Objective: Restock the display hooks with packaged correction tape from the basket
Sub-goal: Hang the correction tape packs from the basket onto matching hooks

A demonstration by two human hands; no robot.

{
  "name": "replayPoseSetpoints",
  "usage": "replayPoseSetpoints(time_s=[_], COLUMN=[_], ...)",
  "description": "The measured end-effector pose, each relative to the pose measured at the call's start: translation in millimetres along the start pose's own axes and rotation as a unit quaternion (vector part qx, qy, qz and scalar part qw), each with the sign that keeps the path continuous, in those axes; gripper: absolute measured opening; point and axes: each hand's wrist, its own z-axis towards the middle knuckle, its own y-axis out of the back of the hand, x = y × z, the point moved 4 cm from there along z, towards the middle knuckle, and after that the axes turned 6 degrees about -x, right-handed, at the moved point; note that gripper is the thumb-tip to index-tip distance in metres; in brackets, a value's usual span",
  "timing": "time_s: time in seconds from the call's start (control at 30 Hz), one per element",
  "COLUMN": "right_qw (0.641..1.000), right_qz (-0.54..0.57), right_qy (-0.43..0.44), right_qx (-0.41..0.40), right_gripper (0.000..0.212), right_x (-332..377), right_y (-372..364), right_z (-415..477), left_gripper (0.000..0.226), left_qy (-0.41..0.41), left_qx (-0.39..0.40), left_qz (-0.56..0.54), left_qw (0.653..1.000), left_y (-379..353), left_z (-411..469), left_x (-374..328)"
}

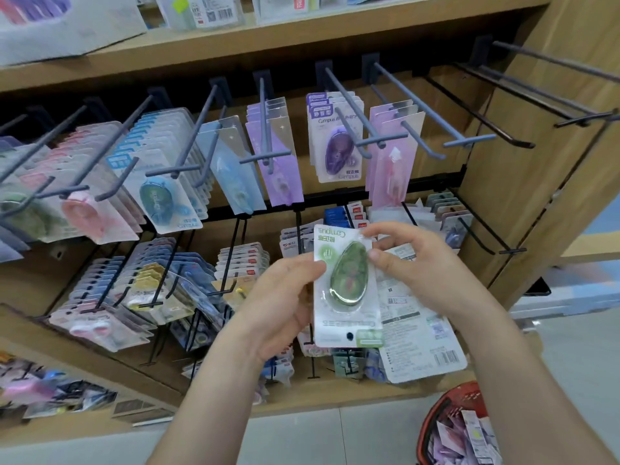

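left hand [285, 297] grip: clamped on left edge of green correction tape pack [347, 286] | right hand [414, 263] grip: pinching its top right corner | pack: upside down, before lower hooks [231, 290] | red basket [446, 407]: floor, lower right

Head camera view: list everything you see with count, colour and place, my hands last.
green tape pack: one, white card with green case, held upside down before the display
second pack: one, white printed back with barcode, behind the green tape pack
basket: one, red, floor at lower right, holding more packs
upper hooks: a row, grey-blue, across the top; rightmost ones bare
hanging packs: many, pink, blue, purple, on the upper hooks
lower packs: many, mixed colours, on black hooks below
left hand: one, gripping the green tape pack's left edge
right hand: one, pinching its top right corner
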Motion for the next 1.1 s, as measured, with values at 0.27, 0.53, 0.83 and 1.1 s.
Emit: replayPoseSetpoints(time_s=[0.27, 0.53, 0.83, 1.1], right_qw=[0.999, 0.986, 0.967, 0.995], right_qz=[0.039, 0.053, 0.156, 0.061], right_qy=[0.006, -0.003, -0.130, 0.003], right_qx=[-0.018, -0.161, -0.151, 0.077], right_gripper=[0.033, 0.034, 0.032, 0.035], right_x=[0.7, -5.0, -17.7, 4.5], right_y=[-15.4, -13.9, -26.0, -24.0], right_z=[-2.2, 2.7, 6.6, -6.9], left_gripper=[0.057, 0.033, 0.030, 0.015], left_qy=[-0.152, -0.225, -0.528, -0.269], left_qx=[-0.082, -0.166, -0.112, -0.239], left_qz=[0.109, 0.097, 0.512, 0.245], left_qw=[0.979, 0.955, 0.668, 0.900], left_y=[-5.0, 18.3, 0.8, 26.9], left_z=[-7.2, -18.0, -25.5, -8.9], left_x=[-5.0, -1.0, 9.0, -18.9])
